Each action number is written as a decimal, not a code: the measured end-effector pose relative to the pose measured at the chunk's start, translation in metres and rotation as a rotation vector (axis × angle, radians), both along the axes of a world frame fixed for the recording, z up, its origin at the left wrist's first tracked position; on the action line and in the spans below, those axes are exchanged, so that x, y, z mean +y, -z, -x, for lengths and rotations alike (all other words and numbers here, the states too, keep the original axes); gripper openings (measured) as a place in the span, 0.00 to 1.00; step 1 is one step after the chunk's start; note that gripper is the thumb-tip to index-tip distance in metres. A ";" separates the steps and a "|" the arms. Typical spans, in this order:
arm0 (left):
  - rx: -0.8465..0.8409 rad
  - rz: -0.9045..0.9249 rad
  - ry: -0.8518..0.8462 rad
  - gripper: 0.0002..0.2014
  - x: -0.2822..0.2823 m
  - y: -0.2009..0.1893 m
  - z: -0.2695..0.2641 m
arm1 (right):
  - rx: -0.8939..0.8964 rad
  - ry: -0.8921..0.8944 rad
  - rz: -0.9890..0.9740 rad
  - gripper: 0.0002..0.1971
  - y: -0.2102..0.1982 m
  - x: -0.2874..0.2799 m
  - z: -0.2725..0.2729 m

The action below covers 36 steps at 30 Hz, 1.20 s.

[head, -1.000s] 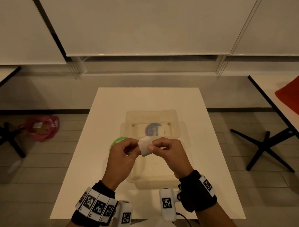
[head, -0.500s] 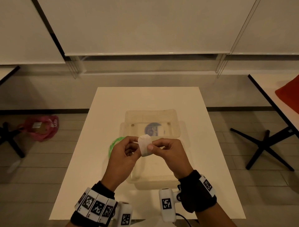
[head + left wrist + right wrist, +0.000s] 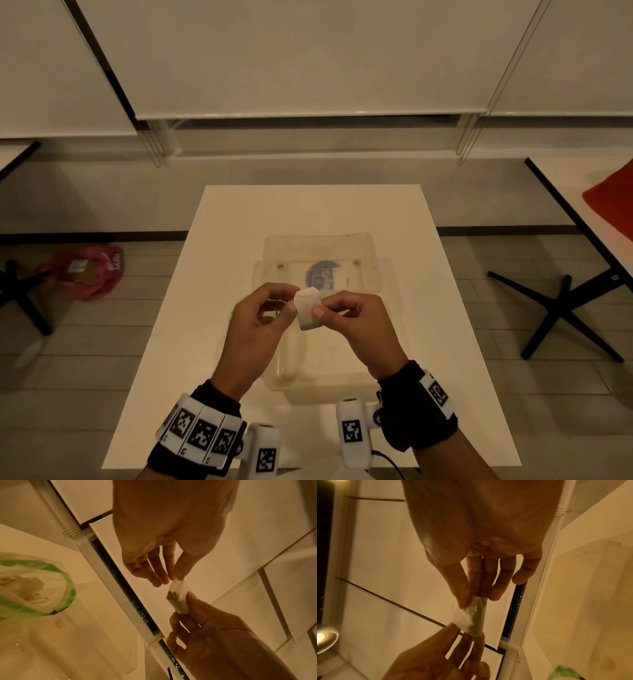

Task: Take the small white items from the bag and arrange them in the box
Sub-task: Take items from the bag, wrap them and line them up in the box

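A small white sachet [image 3: 307,308] hangs between both hands above the clear plastic box [image 3: 342,353] on the white table [image 3: 239,222]. My left hand [image 3: 289,301] pinches its left edge with thumb and fingertips, and my right hand [image 3: 320,310] pinches its right side. In the left wrist view the sachet [image 3: 178,596] shows dark contents between left hand [image 3: 176,579] and right hand [image 3: 186,609]. The right wrist view shows the sachet [image 3: 471,618] stretched between the right hand [image 3: 473,599] and the left hand [image 3: 464,631]. The green-rimmed bag [image 3: 34,585] lies open on the table to the left, with more white items inside.
The box's lid [image 3: 318,246] with a blue label lies just behind the box. A pink bag [image 3: 85,270] lies on the floor at the left. Black chair bases stand on either side. Another table at the right bears a red thing [image 3: 613,192].
Almost nothing has changed: both hands keep the sachet pinched over the box, and the left fingers have shifted slightly on its edge.
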<state>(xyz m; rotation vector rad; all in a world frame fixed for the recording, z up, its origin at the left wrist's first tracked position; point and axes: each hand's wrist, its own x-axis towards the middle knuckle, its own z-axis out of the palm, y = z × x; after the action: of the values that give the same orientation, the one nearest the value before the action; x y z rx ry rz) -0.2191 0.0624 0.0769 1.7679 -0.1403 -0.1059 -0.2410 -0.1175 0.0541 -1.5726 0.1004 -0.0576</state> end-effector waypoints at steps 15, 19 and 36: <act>0.055 0.042 -0.029 0.04 0.001 0.001 -0.001 | 0.013 -0.115 0.056 0.05 -0.005 -0.001 0.001; 0.083 0.084 -0.034 0.05 0.002 -0.001 -0.001 | 0.044 -0.096 -0.003 0.04 -0.001 -0.001 0.003; 0.069 0.070 -0.021 0.04 -0.001 0.003 0.008 | 0.025 -0.020 0.036 0.06 -0.008 0.003 0.007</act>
<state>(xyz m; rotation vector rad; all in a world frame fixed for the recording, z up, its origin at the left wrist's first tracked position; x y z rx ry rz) -0.2276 0.0615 0.0736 1.6933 -0.0744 -0.1449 -0.2481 -0.1147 0.0617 -1.6099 0.1034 -0.0243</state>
